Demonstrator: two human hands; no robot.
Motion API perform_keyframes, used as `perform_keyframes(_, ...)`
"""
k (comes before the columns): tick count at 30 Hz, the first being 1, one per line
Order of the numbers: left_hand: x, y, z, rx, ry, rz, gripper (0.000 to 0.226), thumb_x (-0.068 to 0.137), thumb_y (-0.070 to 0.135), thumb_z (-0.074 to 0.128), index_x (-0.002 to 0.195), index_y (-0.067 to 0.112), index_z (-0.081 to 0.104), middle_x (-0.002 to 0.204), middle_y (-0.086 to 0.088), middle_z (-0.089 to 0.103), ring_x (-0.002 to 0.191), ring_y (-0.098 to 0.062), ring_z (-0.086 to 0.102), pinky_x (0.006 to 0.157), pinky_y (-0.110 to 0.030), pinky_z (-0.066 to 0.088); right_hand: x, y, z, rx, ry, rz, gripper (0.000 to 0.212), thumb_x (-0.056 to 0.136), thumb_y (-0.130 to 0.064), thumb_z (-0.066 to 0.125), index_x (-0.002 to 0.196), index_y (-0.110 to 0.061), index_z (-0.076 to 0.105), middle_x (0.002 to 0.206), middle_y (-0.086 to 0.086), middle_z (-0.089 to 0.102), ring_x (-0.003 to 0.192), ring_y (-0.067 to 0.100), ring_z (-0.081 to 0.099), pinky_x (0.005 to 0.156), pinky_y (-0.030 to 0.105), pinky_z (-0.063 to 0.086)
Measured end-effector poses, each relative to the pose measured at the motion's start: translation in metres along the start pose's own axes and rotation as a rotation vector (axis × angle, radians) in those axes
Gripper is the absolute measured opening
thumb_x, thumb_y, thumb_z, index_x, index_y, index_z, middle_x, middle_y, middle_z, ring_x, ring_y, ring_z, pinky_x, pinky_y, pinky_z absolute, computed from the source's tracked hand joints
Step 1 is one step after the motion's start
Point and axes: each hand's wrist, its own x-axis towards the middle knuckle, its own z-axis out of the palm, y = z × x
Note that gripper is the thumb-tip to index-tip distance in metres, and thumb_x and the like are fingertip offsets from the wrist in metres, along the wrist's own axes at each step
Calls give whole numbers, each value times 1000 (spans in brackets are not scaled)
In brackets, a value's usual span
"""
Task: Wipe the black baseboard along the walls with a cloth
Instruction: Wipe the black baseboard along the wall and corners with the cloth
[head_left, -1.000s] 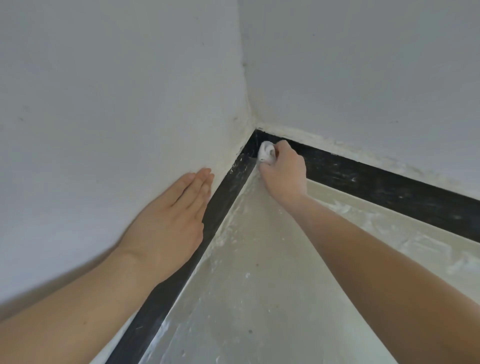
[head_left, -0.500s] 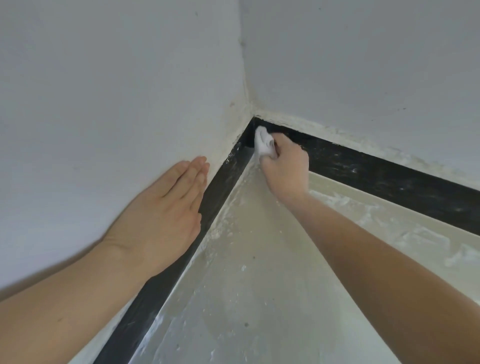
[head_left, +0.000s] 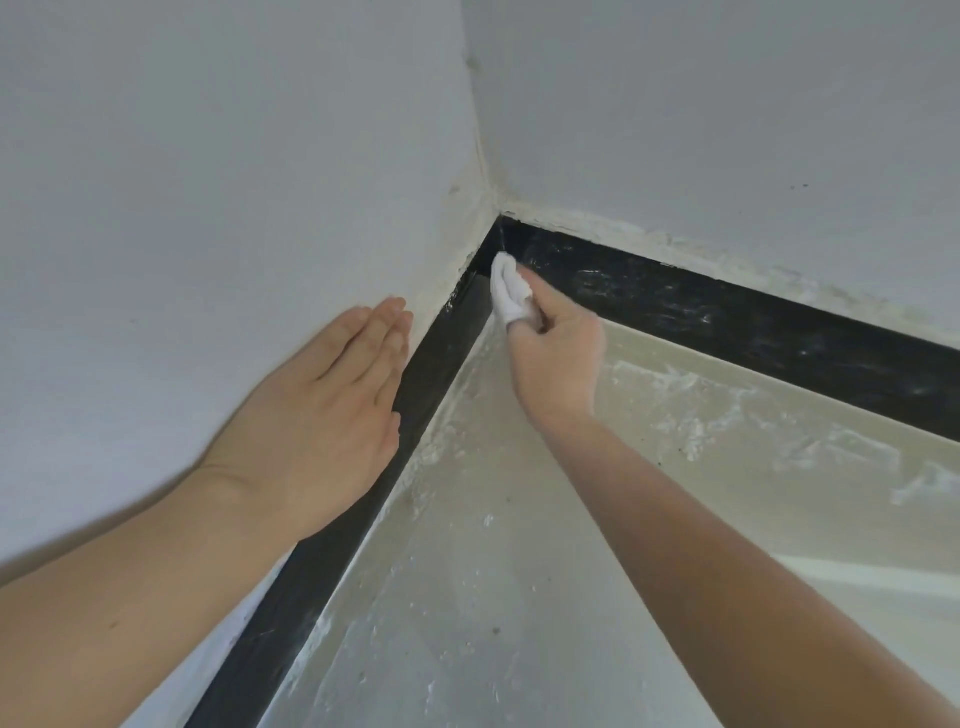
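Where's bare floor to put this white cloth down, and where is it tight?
Free: pale dusty floor, bordered on two sides by the black baseboard strip. Crowded: the corner, where the right hand holds the white cloth.

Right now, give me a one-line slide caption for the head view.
Right hand holds a white cloth against the black baseboard corner; left hand flat on the wall.
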Motion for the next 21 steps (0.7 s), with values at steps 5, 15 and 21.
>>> perform_keyframes(5,1,-1,-3,-37,-16,-20,59,95,27,17,139,-11,29,148,-25,28,141,-37,22,117,-43,1,-22,2,34,18,34,57,50,84,6,47,121,-21,65,103,0,73,64,-1,57,60,14,48)
perform_keyframes(15,-1,-2,-2,-46,-53,-6,63,93,30,18,137,-13,31,146,-26,32,140,-36,25,117,-43,6,-19,28,-13,-271,-123,-46,31,92,-9,53,113,-23,70,111,-9,69,92,-4,54,84,13,42)
perform_keyframes(21,-5,0,0,42,18,58,61,95,27,6,143,-9,14,153,-23,13,143,-36,9,114,-46,-7,8,11,24,216,104,330,29,90,-40,62,109,-22,73,92,-15,72,84,-7,63,76,10,49)
